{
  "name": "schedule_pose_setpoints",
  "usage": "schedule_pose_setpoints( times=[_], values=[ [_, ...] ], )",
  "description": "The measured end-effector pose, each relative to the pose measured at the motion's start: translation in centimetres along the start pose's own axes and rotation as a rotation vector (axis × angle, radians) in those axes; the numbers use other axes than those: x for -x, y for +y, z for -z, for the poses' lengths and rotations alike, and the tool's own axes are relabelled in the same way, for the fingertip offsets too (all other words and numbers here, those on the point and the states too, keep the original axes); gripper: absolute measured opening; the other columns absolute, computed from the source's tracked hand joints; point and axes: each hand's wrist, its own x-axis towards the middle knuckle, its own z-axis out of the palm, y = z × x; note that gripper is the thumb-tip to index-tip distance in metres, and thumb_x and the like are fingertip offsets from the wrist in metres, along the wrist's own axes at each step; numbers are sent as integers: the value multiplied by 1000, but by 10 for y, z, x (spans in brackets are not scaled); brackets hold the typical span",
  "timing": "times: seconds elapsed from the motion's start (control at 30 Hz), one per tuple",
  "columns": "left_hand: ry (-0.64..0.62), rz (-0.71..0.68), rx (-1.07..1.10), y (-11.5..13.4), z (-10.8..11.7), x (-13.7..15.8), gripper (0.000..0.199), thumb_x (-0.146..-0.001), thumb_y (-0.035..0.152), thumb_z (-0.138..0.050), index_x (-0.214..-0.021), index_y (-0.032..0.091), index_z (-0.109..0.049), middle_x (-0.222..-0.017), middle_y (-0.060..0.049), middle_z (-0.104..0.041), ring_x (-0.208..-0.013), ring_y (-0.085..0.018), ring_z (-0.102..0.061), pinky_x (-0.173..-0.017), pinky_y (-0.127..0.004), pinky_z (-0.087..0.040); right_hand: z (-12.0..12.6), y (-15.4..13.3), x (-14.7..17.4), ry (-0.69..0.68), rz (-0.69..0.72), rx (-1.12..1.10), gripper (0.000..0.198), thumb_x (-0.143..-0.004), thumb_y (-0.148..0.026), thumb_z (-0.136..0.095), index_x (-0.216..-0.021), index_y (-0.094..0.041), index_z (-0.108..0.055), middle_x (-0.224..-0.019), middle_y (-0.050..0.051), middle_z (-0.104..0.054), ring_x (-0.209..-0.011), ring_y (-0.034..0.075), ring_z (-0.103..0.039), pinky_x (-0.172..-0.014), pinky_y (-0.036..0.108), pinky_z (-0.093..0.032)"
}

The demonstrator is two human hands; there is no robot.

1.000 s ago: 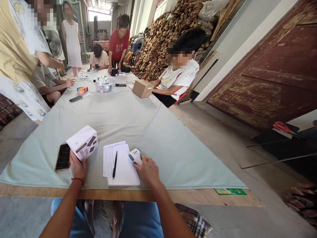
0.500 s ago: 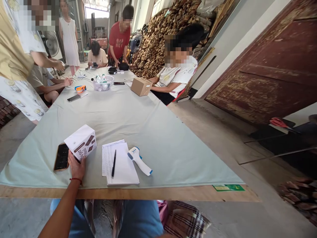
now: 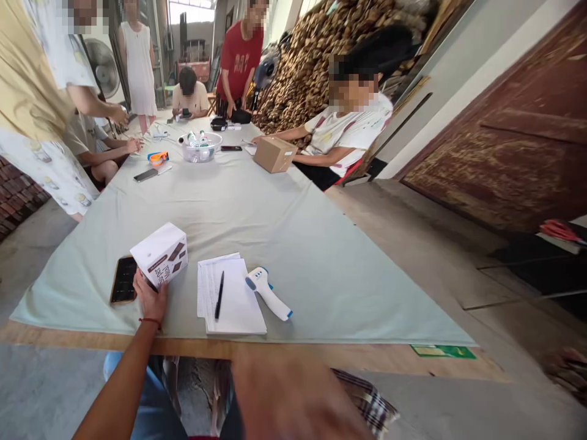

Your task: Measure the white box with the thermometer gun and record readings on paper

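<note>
Left hand curled around the near end of a white printed box; right hand blurred at the near edge, its opening and contents indeterminable. Phone beside the box; rightward on the table, papers, pen, thermometer.

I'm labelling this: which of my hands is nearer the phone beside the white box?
Left. The left hand holds the white box right of the phone; the right hand, blurred, is farther, by the table's near edge.
</note>
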Motion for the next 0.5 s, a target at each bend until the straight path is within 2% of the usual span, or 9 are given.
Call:
schedule_pose_setpoints(
  times=[0.07, 0.17, 0.23, 0.3, 0.37, 0.43, 0.5],
  values=[
    [53, 34, 29, 8, 3, 11, 81, -71, 27, -67, -139, 13, -25, -138, -21, -29, -131, -33, -30, -105, -50, -38, -5, 17, -8, 0, -2, 89, 27, -89, -45, -52, -91, -28, -72, -93, 5, -71, -89, 21, -63, -84, 38, -47],
    [75, 14, 69, 23, 5, 31, 69, -75, 30, -64, -134, 15, -32, -130, -18, -36, -126, -31, -36, -95, -45, -46, -7, 54, -27, -6, -10, 508, 26, -92, -31, -48, -94, -22, -72, -95, 8, -70, -90, 23, -60, -89, 39, -44],
    [-62, -92, 103, 35, 1, 41, 56, -80, 29, -60, -130, 16, -39, -124, -15, -43, -120, -29, -43, -96, -45, -45, -8, 79, -41, -101, -66, 758, 27, -91, -21, -47, -103, -21, -72, -103, 10, -68, -96, 25, -57, -89, 38, -42],
    [-321, -234, 113, 44, -9, 44, 40, -84, 25, -53, -123, 19, -50, -120, -13, -50, -119, -27, -47, -102, -46, -40, -10, 96, -53, -212, -81, 963, 35, -91, -12, -43, -111, -20, -70, -106, 12, -65, -97, 25, -54, -86, 37, -40],
    [-508, -303, 73, 49, -21, 42, 37, -84, 23, -54, -120, 21, -57, -125, -12, -51, -122, -28, -45, -106, -48, -36, -13, 104, -64, -311, -36, 1104, 39, -93, -9, -39, -113, -21, -70, -107, 13, -63, -96, 25, -52, -83, 36, -37],
    [-594, -334, 14, 50, -31, 39, 36, -83, 25, -57, -119, 23, -61, -128, -12, -50, -124, -30, -44, -107, -51, -33, -13, 107, -74, -414, 58, 1185, 36, -95, -10, -40, -108, -22, -72, -106, 13, -62, -95, 24, -50, -82, 36, -34],
    [-614, -375, -55, 50, -36, 38, 35, -84, 27, -58, -118, 24, -63, -130, -12, -50, -125, -31, -44, -108, -52, -31, -12, 108, -82, -535, 185, 1227, 31, -95, -13, -43, -102, -21, -72, -103, 12, -61, -93, 23, -49, -83, 35, -32]
  ],
)
